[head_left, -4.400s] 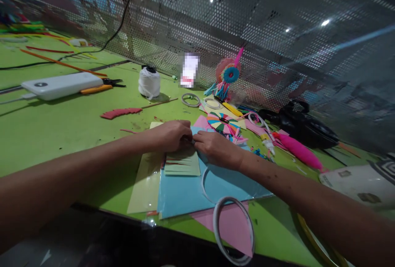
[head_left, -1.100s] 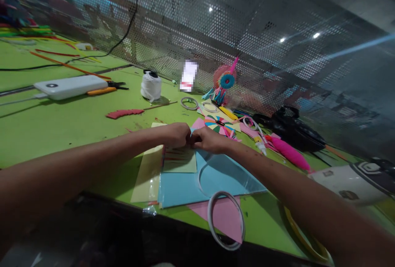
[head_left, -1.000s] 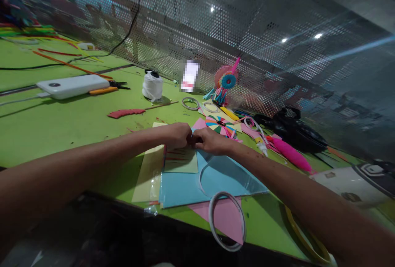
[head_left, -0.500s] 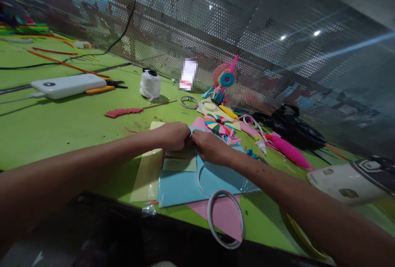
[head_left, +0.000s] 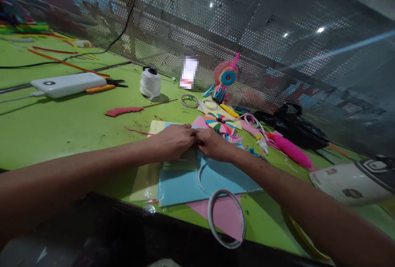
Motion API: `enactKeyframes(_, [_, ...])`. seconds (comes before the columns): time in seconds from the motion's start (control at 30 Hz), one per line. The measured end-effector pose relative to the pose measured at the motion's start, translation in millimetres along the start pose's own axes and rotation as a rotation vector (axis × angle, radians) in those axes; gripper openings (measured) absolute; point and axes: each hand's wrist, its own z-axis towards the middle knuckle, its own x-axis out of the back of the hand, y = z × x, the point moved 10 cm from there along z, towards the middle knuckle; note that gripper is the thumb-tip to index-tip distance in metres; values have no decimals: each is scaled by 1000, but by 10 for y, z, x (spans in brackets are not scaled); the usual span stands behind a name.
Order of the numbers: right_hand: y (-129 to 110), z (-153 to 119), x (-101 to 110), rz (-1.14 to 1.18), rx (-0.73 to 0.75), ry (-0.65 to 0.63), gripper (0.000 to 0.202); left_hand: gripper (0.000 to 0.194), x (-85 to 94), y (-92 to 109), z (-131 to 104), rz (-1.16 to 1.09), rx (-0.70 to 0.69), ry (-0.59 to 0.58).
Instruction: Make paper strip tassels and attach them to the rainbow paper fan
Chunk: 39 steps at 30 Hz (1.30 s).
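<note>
My left hand (head_left: 177, 140) and my right hand (head_left: 212, 145) meet at the fingertips over stacked coloured paper. Both are closed in a pinch; whatever lies between the fingers is hidden. Beneath my left hand, a small pale yellow paper piece (head_left: 180, 165) rests on blue paper (head_left: 182, 189). Larger yellow paper (head_left: 145, 182) sticks out at the left. On the blue paper's right part lies a thin white ring (head_left: 201, 178). A roll of white tape (head_left: 210, 213) overlaps pink paper (head_left: 226, 215) at the table's front edge. Just beyond my right hand sits a multicoloured striped paper disc (head_left: 212, 119).
A power bank (head_left: 70, 85), orange-handled pliers (head_left: 100, 89) and a white string spool (head_left: 150, 84) stand left. Behind are a blurred phone (head_left: 189, 71) and a paper ornament (head_left: 227, 77) by the mesh panel. Right are a glue bottle (head_left: 262, 143), pink bundle (head_left: 291, 149) and black bag (head_left: 300, 129).
My left hand has turned over more, its back now facing up and covering more of the small yellow paper. My right hand has shifted slightly right, fingers still pinched.
</note>
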Motion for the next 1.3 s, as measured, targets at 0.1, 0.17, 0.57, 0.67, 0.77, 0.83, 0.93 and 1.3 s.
enactKeyframes(0.1, [-64,-44,-19,-40,53,11,14,18,-8,-98,-10,-111,37,1])
enactKeyframes(0.17, [-108,-83,-19,-76,82,34,16,16,-70,-270,-24,-212,156,-30])
enactKeyframes(0.57, [43,-71,29,28,-11,29,13,20,-263,-468,-22,-177,444,-301])
enactKeyframes(0.67, [163,-37,58,122,-102,10,13,20,-269,-418,-5,-162,386,-278])
enactKeyframes(0.77, [165,-8,32,161,-117,-24,14,21,-258,-381,-9,-156,319,-214])
enactKeyframes(0.83, [233,-3,-8,213,-192,-47,13,21,-261,-378,-22,-172,306,-195])
enactKeyframes(0.93, [380,-11,-91,307,-329,-109,8,22,-272,-382,-31,-202,310,-207])
enactKeyframes(1.3, [380,-9,-107,340,-354,-166,9,20,-200,-304,-44,-180,272,-207])
